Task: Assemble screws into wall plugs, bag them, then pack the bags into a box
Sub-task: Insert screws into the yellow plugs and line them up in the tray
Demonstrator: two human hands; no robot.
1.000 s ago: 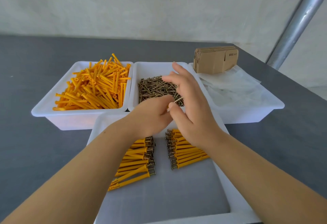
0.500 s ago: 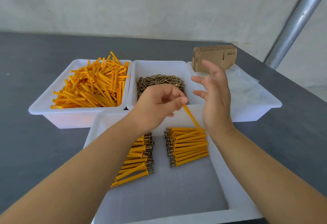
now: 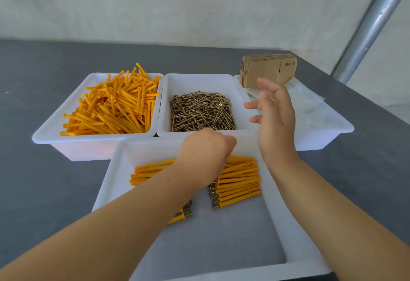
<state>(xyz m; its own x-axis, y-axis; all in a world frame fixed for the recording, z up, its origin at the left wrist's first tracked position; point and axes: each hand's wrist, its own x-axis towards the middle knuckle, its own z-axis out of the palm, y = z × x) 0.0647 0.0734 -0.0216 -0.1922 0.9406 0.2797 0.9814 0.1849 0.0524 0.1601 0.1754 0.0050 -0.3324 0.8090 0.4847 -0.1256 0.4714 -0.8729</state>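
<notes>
Our right hand (image 3: 275, 123) is raised above the gap between the screw tray and the bag tray, its fingers (image 3: 253, 105) straight, spread apart and holding nothing. Our left hand (image 3: 206, 154) is low over the near tray (image 3: 295, 243), knuckles up and fingers curled under; whether they hold a plug we cannot tell, because the back of the hand hides them.

Directly under and around the left hand lie the finished pieces, yellow plugs with a screw head at the end, in two rows: one row (image 3: 238, 183) at about 3 o'clock from the left wrist, the other row (image 3: 150, 171) at about 9 o'clock, partly covered by the forearm. At 11 o'clock from the near tray stands the tray of loose plugs (image 3: 113, 105), still very full. At 12 o'clock is the tray of loose screws (image 3: 199, 112), also a large heap. At 1 o'clock the third tray (image 3: 341, 125) holds clear bags (image 3: 308, 103) and a stack of flat cardboard boxes (image 3: 266, 71).

We judge the task is in its first stage: some screws are already in plugs, but no bag looks filled and no box is folded up. Bagging and packing remain.

One box flap carries a small dark print, too small to read.
</notes>
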